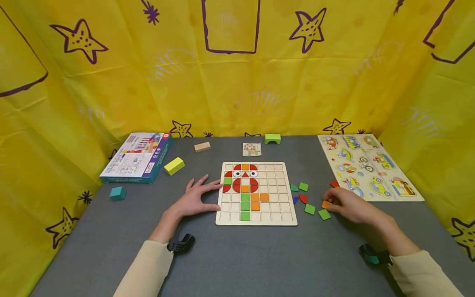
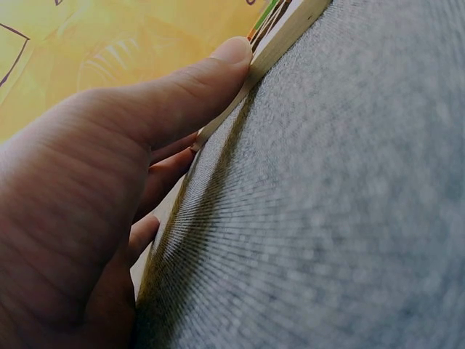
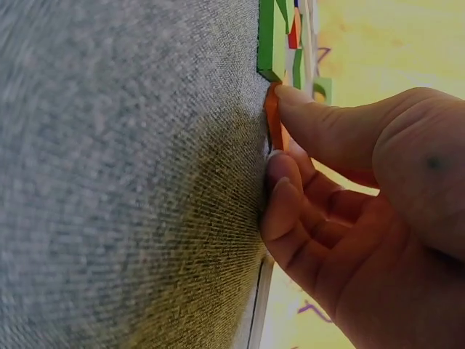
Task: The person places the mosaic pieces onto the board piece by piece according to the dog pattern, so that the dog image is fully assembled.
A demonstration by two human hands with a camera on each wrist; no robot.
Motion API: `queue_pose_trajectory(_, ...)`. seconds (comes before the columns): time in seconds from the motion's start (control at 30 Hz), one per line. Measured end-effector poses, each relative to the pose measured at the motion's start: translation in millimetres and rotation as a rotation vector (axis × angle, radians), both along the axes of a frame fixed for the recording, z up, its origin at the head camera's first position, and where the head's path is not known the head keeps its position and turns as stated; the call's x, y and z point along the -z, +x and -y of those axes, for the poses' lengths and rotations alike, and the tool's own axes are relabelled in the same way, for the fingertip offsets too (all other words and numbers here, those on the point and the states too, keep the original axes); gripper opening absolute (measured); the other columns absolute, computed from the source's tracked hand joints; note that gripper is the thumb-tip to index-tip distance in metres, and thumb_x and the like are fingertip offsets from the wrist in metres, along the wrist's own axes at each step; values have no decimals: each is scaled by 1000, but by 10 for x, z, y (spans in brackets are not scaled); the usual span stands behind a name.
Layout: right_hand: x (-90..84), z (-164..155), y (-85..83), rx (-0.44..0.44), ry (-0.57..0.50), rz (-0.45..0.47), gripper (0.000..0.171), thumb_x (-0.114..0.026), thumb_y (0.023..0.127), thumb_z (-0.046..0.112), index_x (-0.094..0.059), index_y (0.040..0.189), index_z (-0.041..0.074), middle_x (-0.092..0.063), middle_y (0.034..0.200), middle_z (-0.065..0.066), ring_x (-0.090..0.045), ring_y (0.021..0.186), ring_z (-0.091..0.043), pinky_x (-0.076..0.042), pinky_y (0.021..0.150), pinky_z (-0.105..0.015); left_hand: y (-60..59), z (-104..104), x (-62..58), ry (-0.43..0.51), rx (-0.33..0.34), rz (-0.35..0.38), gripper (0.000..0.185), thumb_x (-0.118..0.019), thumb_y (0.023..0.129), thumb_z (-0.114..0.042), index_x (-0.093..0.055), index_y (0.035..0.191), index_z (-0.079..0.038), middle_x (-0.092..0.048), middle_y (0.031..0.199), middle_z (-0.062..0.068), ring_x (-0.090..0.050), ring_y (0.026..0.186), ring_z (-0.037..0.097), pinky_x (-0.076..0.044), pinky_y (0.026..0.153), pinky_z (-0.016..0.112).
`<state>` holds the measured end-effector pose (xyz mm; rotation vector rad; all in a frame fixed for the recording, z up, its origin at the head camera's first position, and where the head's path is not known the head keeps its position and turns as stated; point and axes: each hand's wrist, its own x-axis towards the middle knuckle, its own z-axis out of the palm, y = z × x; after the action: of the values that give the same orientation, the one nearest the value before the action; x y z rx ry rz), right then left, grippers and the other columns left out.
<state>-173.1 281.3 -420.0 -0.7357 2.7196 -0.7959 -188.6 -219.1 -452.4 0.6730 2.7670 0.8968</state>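
Note:
A wooden grid board [image 1: 275, 203] lies flat on the table, partly filled with red, green and orange tiles that form a figure with two eyes. Along the board's left edge rests my left hand [image 1: 196, 199], its thumb and fingertips touching the rim and its fingers spread. The left wrist view shows the thumb [image 2: 200, 83] against the wooden edge. To the right of the board, my right hand [image 1: 349, 204] pinches an orange square tile [image 1: 326, 204] between thumb and fingers. In the right wrist view that orange tile [image 3: 273, 116] is tilted, close to a green tile [image 3: 272, 40].
Loose green tiles [image 1: 309, 209], a red quarter-round tile [image 1: 303, 198] and a blue one [image 1: 295, 200] lie between board and right hand. Behind the board are a picture card [image 1: 252, 149] and a green arch block [image 1: 272, 139]. A puzzle board [image 1: 365, 165] lies right, a box [image 1: 137, 156] left.

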Motion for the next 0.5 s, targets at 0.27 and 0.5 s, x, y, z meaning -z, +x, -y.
queue_pose_trajectory(0.27,-52,37,-20,51,-59,-7,11,-68,95,3,-62,104,4,-64,93,1,-59,83,-15,-51,74,-30,-5,-3,6,-11,-3,3,77,-79,83,-53,-54,149,-21,-38,160,-3,-7,153,35,10,115,62)
queue_pose_trajectory(0.5,-124,140,-86,59,-116,-7,10,-66,97,5,-63,107,4,-67,97,1,-63,88,-18,-53,75,-31,6,-3,-3,-6,-1,-9,77,-78,83,-53,-54,149,-21,-39,159,-2,-8,153,36,9,114,63)
